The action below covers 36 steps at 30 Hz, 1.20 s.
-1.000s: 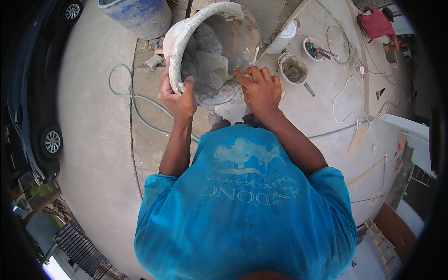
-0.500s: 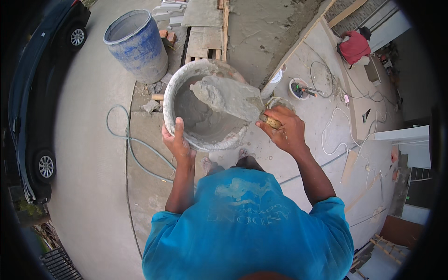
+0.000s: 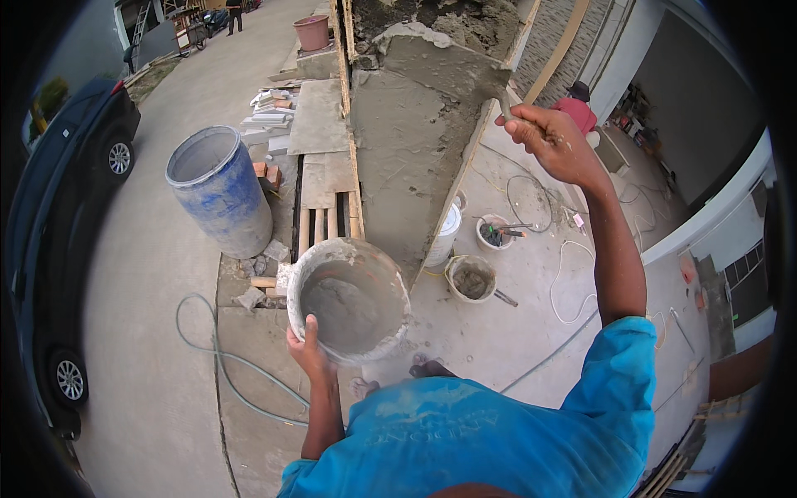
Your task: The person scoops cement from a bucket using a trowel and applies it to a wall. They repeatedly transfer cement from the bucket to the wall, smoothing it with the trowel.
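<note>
My left hand (image 3: 313, 349) grips the near left rim of a mortar-crusted bucket (image 3: 398, 295), which has grey wet mortar (image 3: 340, 307) inside. My right hand (image 3: 548, 141), arm stretched forward, is closed on the handle of a trowel (image 3: 505, 106) at the upper right edge of a long strip of wet grey mortar (image 3: 407, 158) bordered by wooden boards (image 3: 355, 174). The trowel's blade is hard to tell from the mortar. A rougher, darker patch (image 3: 423, 17) lies at the strip's far end.
A blue drum (image 3: 220, 203) stands left, beside a dark pickup (image 3: 66, 241). Small buckets (image 3: 471, 290), cables, a hose (image 3: 216, 349) and white offcuts (image 3: 270, 116) lie around. A person in red (image 3: 573, 112) is at the right; another stands far off (image 3: 234, 17).
My right hand has carried the trowel, loaded with mortar half a second ago, from the bucket up and forward onto the strip. The view has tilted up; my left hand stays on the bucket.
</note>
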{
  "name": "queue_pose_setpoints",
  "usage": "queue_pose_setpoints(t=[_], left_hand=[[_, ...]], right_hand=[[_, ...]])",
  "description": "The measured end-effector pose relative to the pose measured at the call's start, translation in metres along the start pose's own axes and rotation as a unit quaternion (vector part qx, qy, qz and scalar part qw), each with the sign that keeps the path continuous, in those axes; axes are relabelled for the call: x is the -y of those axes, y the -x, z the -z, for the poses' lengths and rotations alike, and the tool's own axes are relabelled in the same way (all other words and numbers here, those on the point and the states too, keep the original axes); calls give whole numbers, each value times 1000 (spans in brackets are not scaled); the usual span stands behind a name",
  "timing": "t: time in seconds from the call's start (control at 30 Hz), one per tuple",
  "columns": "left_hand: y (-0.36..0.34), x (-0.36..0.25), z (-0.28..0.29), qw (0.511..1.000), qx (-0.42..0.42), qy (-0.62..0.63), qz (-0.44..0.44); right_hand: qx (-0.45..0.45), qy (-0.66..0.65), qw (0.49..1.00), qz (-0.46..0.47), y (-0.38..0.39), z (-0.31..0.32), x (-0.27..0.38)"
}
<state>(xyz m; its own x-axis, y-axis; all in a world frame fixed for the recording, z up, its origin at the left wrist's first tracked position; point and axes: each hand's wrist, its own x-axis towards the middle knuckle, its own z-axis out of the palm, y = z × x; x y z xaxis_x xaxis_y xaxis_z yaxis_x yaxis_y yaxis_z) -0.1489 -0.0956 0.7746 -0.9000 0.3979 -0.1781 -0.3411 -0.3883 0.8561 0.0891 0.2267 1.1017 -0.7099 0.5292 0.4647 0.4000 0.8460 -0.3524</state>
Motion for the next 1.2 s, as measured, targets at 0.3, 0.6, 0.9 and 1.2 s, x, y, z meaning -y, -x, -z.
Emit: queue_pose_setpoints(t=[0.3, 0.6, 0.9, 1.2], left_hand=[[2, -7, 2, 1000, -1, 9, 2], [0, -2, 10, 1000, -9, -9, -8], [-5, 9, 18, 1000, 9, 1, 12], [-13, 6, 23, 1000, -6, 6, -17]], right_hand=[[90, -140, 977, -137, 7, 15, -11], [-62, -341, 929, -133, 13, -78, 42], [-110, -181, 973, -94, 16, -146, 21], [-40, -155, 974, -162, 103, -150, 7]])
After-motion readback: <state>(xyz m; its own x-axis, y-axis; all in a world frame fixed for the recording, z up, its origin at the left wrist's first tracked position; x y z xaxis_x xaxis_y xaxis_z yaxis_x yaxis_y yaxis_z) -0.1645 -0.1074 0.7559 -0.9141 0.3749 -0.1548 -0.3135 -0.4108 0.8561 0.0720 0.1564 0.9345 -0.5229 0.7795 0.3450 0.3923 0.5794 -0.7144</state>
